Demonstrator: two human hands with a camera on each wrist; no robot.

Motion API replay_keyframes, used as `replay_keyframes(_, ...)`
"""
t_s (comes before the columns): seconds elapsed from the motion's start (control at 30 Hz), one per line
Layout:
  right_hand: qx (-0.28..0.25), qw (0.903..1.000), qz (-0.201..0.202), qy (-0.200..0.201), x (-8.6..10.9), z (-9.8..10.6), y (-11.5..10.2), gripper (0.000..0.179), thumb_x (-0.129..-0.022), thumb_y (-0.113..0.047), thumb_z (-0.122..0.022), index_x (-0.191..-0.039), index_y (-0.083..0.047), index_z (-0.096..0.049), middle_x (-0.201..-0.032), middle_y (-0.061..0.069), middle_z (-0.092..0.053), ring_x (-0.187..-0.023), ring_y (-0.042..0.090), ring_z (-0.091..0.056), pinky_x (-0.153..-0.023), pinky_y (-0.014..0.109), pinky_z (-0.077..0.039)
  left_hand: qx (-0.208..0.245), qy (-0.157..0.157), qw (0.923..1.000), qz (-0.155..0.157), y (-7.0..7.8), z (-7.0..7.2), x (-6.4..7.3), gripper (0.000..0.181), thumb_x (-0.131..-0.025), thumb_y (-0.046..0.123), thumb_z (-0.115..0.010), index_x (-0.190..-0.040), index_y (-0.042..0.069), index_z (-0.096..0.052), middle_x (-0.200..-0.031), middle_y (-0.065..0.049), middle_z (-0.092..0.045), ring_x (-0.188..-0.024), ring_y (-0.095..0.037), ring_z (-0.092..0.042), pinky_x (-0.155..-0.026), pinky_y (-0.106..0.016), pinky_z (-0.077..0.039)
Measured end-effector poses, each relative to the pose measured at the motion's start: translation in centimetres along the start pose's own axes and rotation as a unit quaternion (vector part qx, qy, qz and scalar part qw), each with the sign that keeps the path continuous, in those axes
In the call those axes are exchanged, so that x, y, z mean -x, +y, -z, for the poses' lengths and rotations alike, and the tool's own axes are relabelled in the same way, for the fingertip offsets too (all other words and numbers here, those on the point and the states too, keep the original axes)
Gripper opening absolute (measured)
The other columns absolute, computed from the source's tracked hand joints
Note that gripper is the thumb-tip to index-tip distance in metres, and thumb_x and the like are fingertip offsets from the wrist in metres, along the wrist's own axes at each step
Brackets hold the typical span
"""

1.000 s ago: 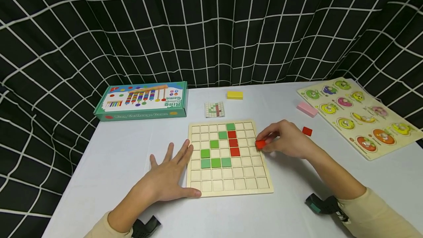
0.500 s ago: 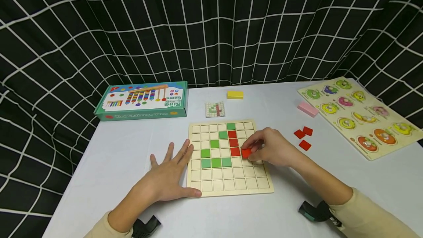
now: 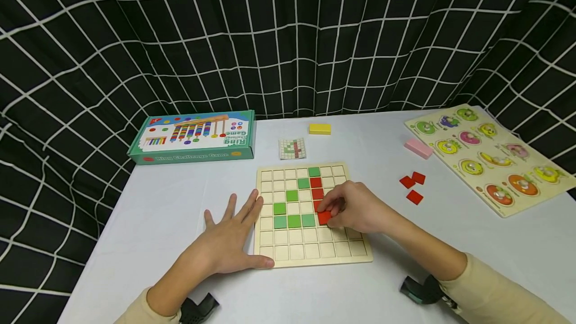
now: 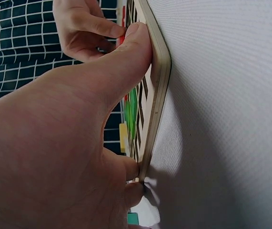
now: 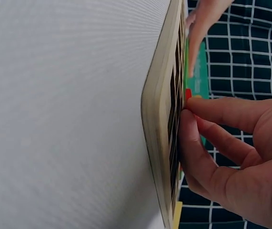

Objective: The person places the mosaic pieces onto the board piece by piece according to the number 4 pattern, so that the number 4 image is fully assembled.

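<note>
A wooden grid board [image 3: 310, 264] lies on the white table, with several green tiles [image 3: 294, 221] and a column of red tiles [image 3: 317, 194] set in its squares. Between thumb and fingers, my right hand [image 3: 360, 209] pinches a red square tile [image 3: 324, 218], low over the square below that column and just right of the bottom green row. My left hand [image 3: 229, 244] is spread flat at the board's left edge; its thumb lies on the near left corner, as the left wrist view also shows with the thumb [image 4: 136, 43] over the rim.
Three loose red tiles [image 3: 414, 197] lie to the right. Behind the board are a small printed pattern card [image 3: 292, 149] and a yellow block [image 3: 320, 129]. A boxed ring game [image 3: 193, 139] stands back left; a pink block [image 3: 418, 148] touches a fruit puzzle board [image 3: 495, 159] at right.
My right hand has carried the red tile leftward from the board's right edge to the square under the red column, uncovering loose tiles at right. My left hand has stayed in place.
</note>
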State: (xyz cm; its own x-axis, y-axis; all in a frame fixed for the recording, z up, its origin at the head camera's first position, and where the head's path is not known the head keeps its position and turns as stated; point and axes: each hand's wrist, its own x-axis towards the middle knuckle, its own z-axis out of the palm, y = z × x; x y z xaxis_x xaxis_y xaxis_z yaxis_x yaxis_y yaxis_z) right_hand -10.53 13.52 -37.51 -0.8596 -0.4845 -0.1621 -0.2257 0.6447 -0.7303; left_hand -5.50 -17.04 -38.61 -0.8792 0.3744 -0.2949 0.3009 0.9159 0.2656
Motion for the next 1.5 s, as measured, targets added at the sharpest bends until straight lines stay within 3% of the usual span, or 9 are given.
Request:
replay_keyframes(0.73, 0.029, 0.9990, 0.035, 0.005, -0.1, -0.4, -0.1, 0.027, -0.074, 0.007, -0.085, -0.092, -0.011, -0.079, -0.085, -0.001, -0.068, -0.074, 0.010, -0.060, -0.067, 0.022, -0.053, -0.005, -0.003, 1.0000, -0.002, 0.1, 0.0, -0.1, 0.131, -0.072, 0.084, -0.072, -0.169, 0.018, -0.014, -0.177, 0.004, -0.001, -0.160, -0.050, -0.007, -0.099, -0.095, -0.013)
replay_keyframes(0.97, 0.026, 0.9993, 0.027, 0.008, 0.1, -0.1, 0.1, 0.026, -0.076, 0.005, -0.084, -0.094, -0.014, -0.080, -0.089, -0.001, -0.069, -0.076, 0.012, -0.062, -0.069, 0.024, -0.054, -0.005, -0.004, 1.0000, -0.003, 0.0, 0.0, -0.1, 0.131, -0.072, 0.085, -0.072, -0.169, 0.018, -0.014, -0.177, 0.003, -0.001, -0.159, -0.050, -0.007, -0.098, -0.095, -0.013)
replay_keyframes(1.13, 0.008, 0.9996, 0.022, 0.016, 0.3, 0.8, 0.5, 0.024, -0.080, 0.003, -0.083, -0.098, -0.012, -0.081, -0.096, 0.000, -0.074, -0.080, 0.014, -0.064, -0.071, 0.025, -0.055, -0.007, -0.003, 1.0000, -0.001, 0.0, 0.0, -0.1, 0.131, -0.072, 0.084, -0.072, -0.169, 0.018, -0.014, -0.177, 0.003, -0.001, -0.160, -0.050, -0.007, -0.099, -0.095, -0.012)
replay_keyframes(1.5, 0.026, 0.9986, 0.000, 0.047, 1.9, 4.4, 2.1, 0.022, -0.084, -0.005, -0.084, -0.105, -0.013, -0.081, -0.093, 0.000, -0.072, -0.084, 0.017, -0.064, -0.067, 0.025, -0.051, -0.007, -0.004, 1.0000, -0.001, 0.0, 0.0, 0.0, 0.131, -0.073, 0.084, -0.072, -0.169, 0.018, -0.014, -0.177, 0.003, -0.001, -0.160, -0.049, -0.006, -0.099, -0.095, -0.013)
